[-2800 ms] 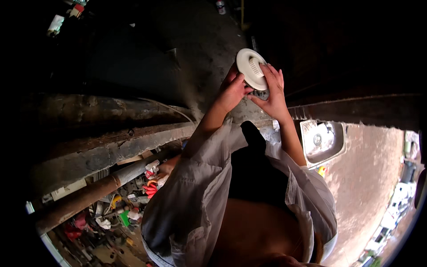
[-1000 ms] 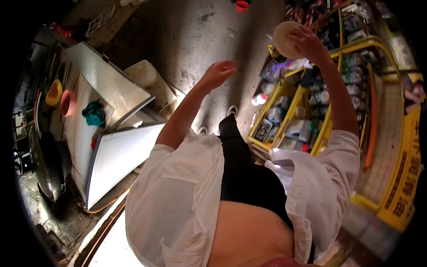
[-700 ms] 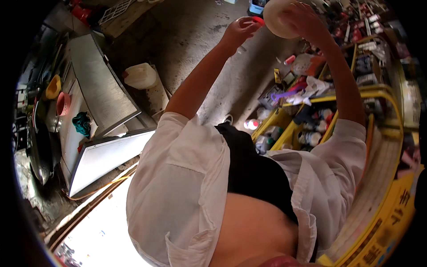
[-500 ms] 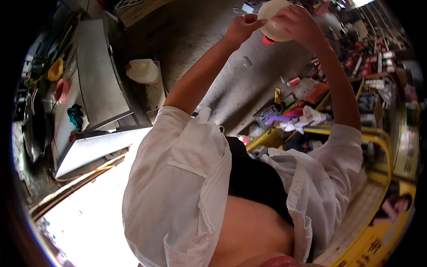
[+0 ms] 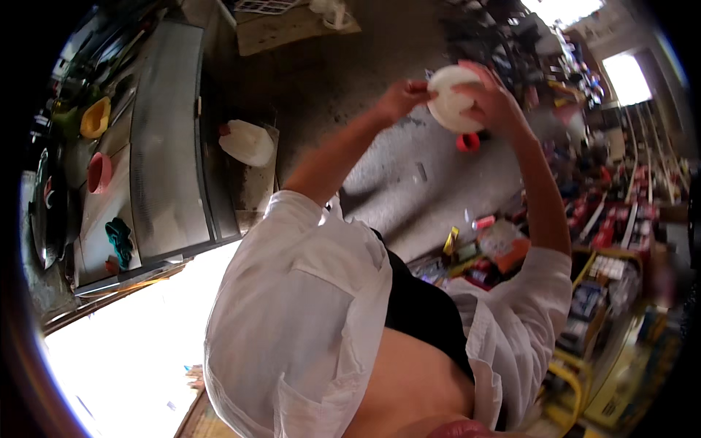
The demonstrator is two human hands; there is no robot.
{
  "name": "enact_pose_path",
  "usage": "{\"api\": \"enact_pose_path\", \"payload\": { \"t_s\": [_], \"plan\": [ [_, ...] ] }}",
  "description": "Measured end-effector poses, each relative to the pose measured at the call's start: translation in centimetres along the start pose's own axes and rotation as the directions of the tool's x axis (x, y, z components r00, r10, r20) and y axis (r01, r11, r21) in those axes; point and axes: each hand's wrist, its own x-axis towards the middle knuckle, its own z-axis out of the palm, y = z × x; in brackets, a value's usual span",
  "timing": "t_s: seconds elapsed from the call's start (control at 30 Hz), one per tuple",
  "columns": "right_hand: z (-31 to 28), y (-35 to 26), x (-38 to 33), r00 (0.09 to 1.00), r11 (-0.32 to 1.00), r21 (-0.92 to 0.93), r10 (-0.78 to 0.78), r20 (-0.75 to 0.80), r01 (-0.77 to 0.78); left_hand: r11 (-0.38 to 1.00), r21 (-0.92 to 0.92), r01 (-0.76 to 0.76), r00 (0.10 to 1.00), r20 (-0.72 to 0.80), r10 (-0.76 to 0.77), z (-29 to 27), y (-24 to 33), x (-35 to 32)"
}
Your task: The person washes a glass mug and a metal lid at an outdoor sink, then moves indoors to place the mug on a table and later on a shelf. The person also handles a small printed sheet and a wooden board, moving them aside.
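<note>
A round cream-white plate or shallow lid point(image 5: 447, 113) is held up in front of me, its flat face towards me. My left hand point(image 5: 405, 99) pinches its left edge between thumb and fingers. On the right side, my right hand point(image 5: 491, 98) grips the disc with its fingers spread over the face. Just beyond its lower edge shows a small round red thing point(image 5: 467, 142) with a dark middle; whether it touches the disc I cannot tell.
Left stands a grey metal-topped counter point(image 5: 166, 131) with a yellow bowl point(image 5: 96, 117), a pink bowl point(image 5: 99, 173) and a green cloth point(image 5: 119, 242). A white plastic jug point(image 5: 248, 143) is beside it. Many packaged goods point(image 5: 610, 233) crowd the right, near a yellow frame point(image 5: 569, 379).
The view has swung, so the hands and disc sit lower in it and more of the far room shows. Both hands keep hold of the disc.
</note>
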Motion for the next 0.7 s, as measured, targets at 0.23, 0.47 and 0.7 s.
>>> {"api": "enact_pose_path", "payload": {
  "t_s": [0.23, 0.47, 0.7],
  "plan": [
    [2.3, 6.4, 10.8, 0.995, 0.979, -0.181, 0.099, 0.034, -0.091, 0.971, -0.229, 0.070, 0.991, -0.093, -0.094, -5.4, 4.2, 6.9],
    [5.6, 17.6, 22.0, 0.982, 0.991, -0.015, 0.128, -0.136, -0.131, 0.989, -0.150, -0.011, 0.974, -0.227, -0.023, -17.1, 2.9, 13.1],
    [20.4, 37.5, 22.7, 0.671, 0.450, 0.548, 0.675, 0.308, -0.705, 0.842, 0.338, 0.419, 0.819, -0.542, -0.190, -34.2, -1.9, 15.7]
  ]
}}
